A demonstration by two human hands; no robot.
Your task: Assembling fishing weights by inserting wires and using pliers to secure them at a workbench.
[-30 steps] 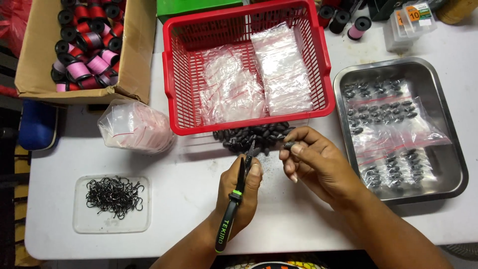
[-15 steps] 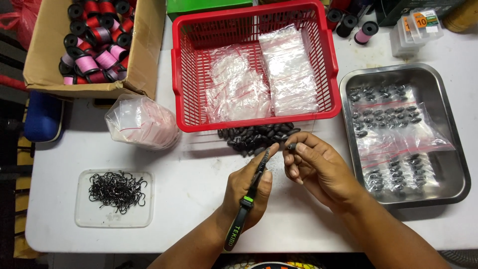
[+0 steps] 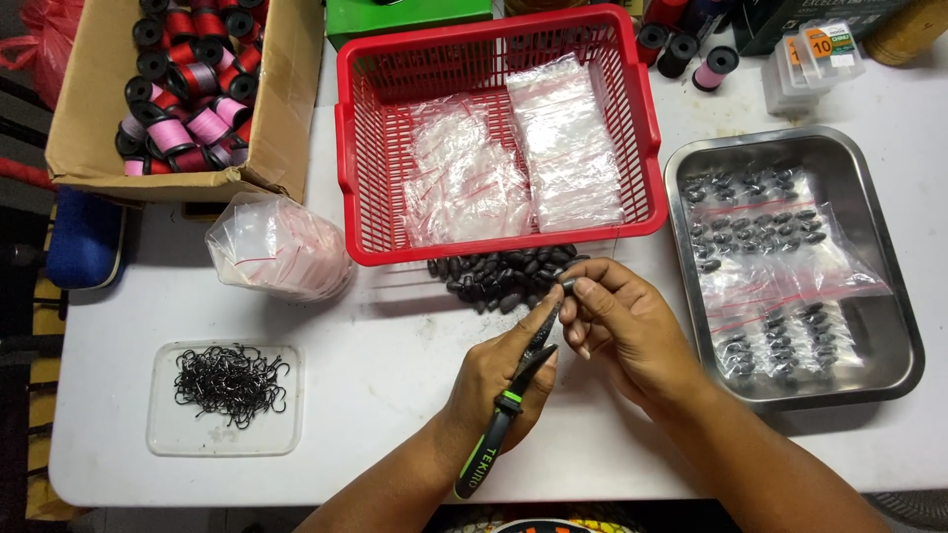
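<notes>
**Pliers and a small dark weight at the table's middle**

While the left hand (image 3: 504,380) grips black-and-green pliers (image 3: 513,395), the right hand (image 3: 627,326) pinches a small dark weight (image 3: 567,283) at the plier tips. At twelve o'clock lies a pile of weights (image 3: 504,274) before a red basket (image 3: 346,178); a steel tray (image 3: 894,296) sits at three o'clock.

Bright, even light is falling from overhead across the white table (image 3: 395,395), leaving it slightly washed out but not blown. Soft, short shadows are lying under the red basket (image 3: 346,178) and beneath the left hand (image 3: 499,380) and right hand (image 3: 627,331). Glare is glinting off the clear plastic bags (image 3: 568,148) and along the rim of the steel tray (image 3: 904,336). The centre is holding sharp focus; the cardboard box (image 3: 281,128) and the far corners are bowing slightly from wide-angle distortion, while the left edge is dropping into darkness.
</notes>
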